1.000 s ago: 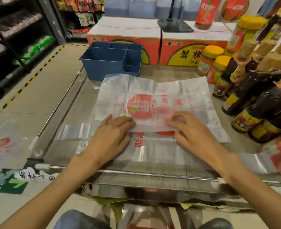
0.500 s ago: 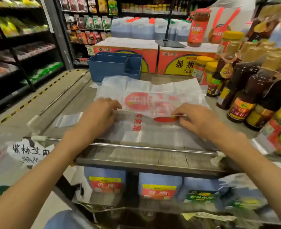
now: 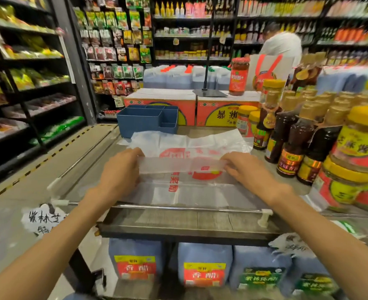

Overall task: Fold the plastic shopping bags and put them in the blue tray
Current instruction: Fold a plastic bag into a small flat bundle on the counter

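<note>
We see the surface [image 3: 211, 219] carrying a thin, translucent white plastic bag [image 3: 191, 144] printed in red, spread flat and wrinkled just before the blue tray [image 3: 139, 123]. Its near edge is lifted into a folded band. Our left hand [image 3: 120, 172] and right hand [image 3: 247, 169] hold the band's ends, fingers curled and pinching it.

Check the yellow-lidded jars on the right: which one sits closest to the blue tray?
The yellow-lidded jar at the back, against the orange carton, sits closest to the blue tray. The other yellow-lidded jars stand further right or nearer the camera, beside the dark sauce bottles.
</note>
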